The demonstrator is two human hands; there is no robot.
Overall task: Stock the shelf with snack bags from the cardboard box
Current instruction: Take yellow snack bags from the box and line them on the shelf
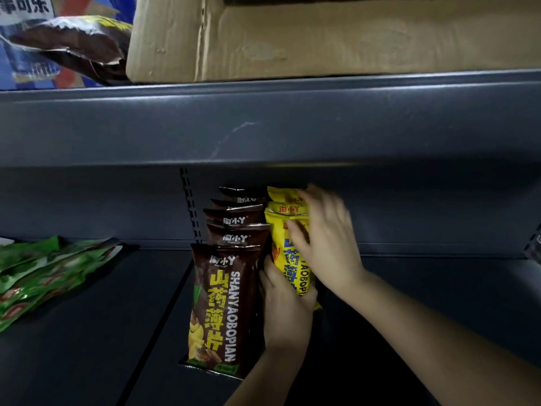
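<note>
Head view: two bare hands settle a yellow bag (288, 259) into place on the lower shelf (87, 332), just right of the brown row (231, 273). The left hand (285, 306) cups the bag's lower edge from below and in front, fingers wrapped on it; the right hand (328, 238), slightly blurred, lies spread across the bag's face, pressing it back rather than clenching. The bag stands nearly upright, touching the brown row's right side.

To do this step well, the judgement is to keep the bag's base flat on the shelf, square its face with the front brown bag, and ease both hands off together so the stack behind does not topple forward.

Counted: five brown bags stand in the row, one behind another. Three yellow bags show, the held one and two tops behind it; more may hide behind the hands. Left of the brown row, well apart, lies a loose heap of green bags (44, 273), several but too overlapped to count.

Above the brown row, on the upper shelf (263, 118), sits one cardboard box (336, 39), its inside hidden from here. Just left of the box, one brown bag (73, 45) lies tilted against it.
</note>
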